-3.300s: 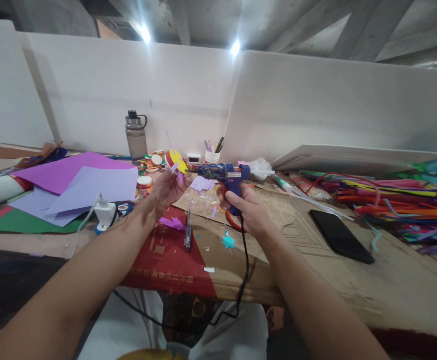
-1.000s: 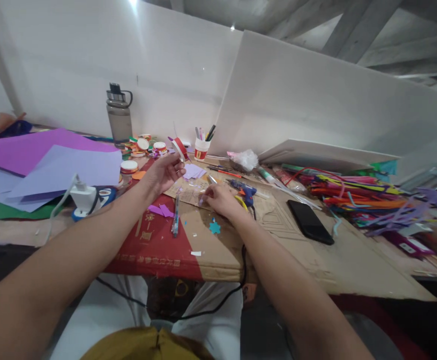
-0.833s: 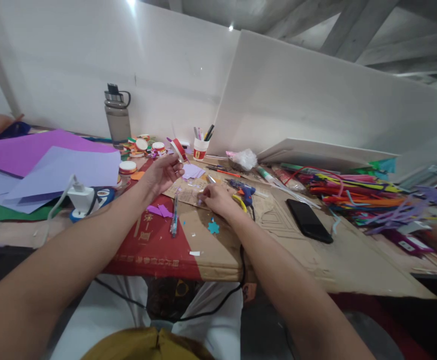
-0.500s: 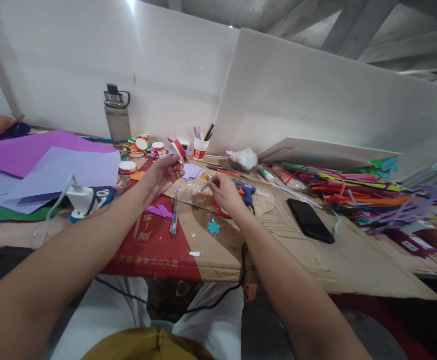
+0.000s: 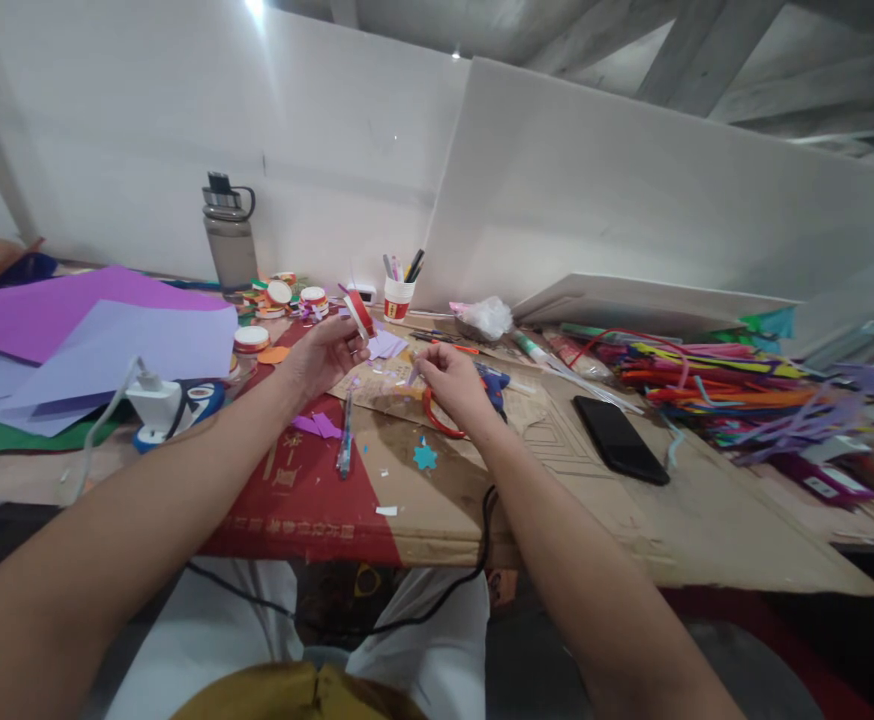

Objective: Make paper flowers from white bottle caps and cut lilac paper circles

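Observation:
My left hand (image 5: pixel 326 357) is raised over the cardboard (image 5: pixel 437 510), its fingers closed on a short red-and-white paper-cup piece (image 5: pixel 360 313), which is tilted. To its right, my right hand (image 5: pixel 448 378) pinches a small pale purple strip (image 5: pixel 413 374) between thumb and fingertips. Below that hand are a red loop (image 5: pixel 441 418), perhaps a scissors handle, and a blue glue gun (image 5: pixel 494 388), partly hidden by the hand. A blue flower-shaped cutout (image 5: pixel 425 455) and a pen (image 5: pixel 345 440) lie nearer me. Purple paper scraps (image 5: pixel 318 425) are beside the pen.
At the back stand a water bottle (image 5: pixel 229 235) and a paper cup of pens (image 5: pixel 399 298). Purple sheets (image 5: pixel 129 345) and a white plug adapter (image 5: pixel 156 405) are on the left. A black phone (image 5: pixel 620 440) and colourful pipe cleaners (image 5: pixel 714 385) lie on the right.
The view has shifted slightly. The purple strip in my right hand now points more steeply down. My left hand keeps the paper-cup piece in nearly the same place.

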Demonstrator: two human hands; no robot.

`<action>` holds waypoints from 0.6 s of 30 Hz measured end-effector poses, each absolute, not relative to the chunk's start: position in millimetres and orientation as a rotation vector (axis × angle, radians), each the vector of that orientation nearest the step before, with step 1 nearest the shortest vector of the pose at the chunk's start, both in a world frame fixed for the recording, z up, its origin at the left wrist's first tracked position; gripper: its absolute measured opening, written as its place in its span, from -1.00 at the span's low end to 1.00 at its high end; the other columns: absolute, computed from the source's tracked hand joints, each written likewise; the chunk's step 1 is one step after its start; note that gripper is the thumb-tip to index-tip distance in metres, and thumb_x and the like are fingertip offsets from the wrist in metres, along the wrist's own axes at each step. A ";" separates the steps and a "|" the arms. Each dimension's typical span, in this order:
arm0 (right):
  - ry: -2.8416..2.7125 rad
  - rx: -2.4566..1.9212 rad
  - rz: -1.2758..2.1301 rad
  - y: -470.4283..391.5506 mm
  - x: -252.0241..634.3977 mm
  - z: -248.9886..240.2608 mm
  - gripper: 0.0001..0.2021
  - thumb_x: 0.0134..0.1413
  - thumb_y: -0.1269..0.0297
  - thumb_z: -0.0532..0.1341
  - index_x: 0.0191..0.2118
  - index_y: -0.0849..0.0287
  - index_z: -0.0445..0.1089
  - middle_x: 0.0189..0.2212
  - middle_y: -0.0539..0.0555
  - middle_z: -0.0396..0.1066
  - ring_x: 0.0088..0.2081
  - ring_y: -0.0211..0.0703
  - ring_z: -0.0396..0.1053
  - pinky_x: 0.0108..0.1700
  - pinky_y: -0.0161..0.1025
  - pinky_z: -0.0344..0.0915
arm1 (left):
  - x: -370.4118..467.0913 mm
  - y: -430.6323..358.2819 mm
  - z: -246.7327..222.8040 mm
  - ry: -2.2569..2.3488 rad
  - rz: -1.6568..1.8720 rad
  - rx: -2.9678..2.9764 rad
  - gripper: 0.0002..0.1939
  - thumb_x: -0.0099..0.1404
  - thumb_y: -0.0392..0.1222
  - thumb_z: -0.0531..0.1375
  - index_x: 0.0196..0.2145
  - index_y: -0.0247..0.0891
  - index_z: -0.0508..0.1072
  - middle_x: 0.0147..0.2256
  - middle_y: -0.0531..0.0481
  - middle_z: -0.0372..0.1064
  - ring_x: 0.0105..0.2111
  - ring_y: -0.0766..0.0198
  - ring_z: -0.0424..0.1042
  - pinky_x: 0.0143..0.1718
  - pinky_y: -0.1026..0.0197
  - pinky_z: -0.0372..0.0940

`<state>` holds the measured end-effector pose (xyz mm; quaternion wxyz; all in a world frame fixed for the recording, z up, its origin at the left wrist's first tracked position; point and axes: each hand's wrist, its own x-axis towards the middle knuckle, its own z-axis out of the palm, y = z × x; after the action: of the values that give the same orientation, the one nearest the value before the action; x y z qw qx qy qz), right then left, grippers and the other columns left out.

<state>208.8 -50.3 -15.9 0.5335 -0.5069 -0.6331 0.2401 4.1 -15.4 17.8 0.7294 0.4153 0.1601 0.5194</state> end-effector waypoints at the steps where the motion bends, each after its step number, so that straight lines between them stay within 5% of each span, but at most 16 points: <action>1: -1.496 -1.204 0.593 -51.7 208.1 -14.7 -0.89 -0.02 0.24 0.18 -0.42 0.16 0.34 -0.52 -0.06 0.30 -0.49 -0.30 0.19 -0.42 -0.33 0.15 | 4.1 -15.9 17.8 0.351 1.139 0.923 -0.90 0.09 -0.31 0.27 -0.38 -0.35 0.46 -0.50 0.03 0.42 -0.55 0.42 0.39 -0.42 0.31 0.36; 10: -1.294 -1.095 0.897 -64.0 198.6 -4.5 -0.90 -0.02 0.26 0.16 -0.38 0.13 0.22 -0.50 -0.06 0.39 -0.46 -0.27 0.38 -0.34 -0.26 0.35 | 3.5 -20.4 18.0 0.326 1.108 0.958 -0.81 0.11 -0.36 0.27 -0.25 -0.34 0.48 -0.44 0.00 0.46 -0.48 0.36 0.45 -0.40 0.33 0.39; 18: -1.601 -1.059 0.580 -70.8 198.2 -1.2 -0.85 0.06 0.23 0.19 -0.31 0.15 0.47 -0.40 0.01 0.44 -0.37 -0.24 0.33 -0.29 -0.27 0.26 | 4.8 -23.5 17.4 0.336 1.082 1.010 -0.74 0.04 -0.39 0.31 -0.25 -0.31 0.47 -0.31 -0.05 0.50 -0.41 0.32 0.50 -0.42 0.34 0.39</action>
<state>198.2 -70.8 -1.2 0.5382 -0.4452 -0.6729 0.2437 4.8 -23.5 17.4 0.7255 0.4580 0.1525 0.4906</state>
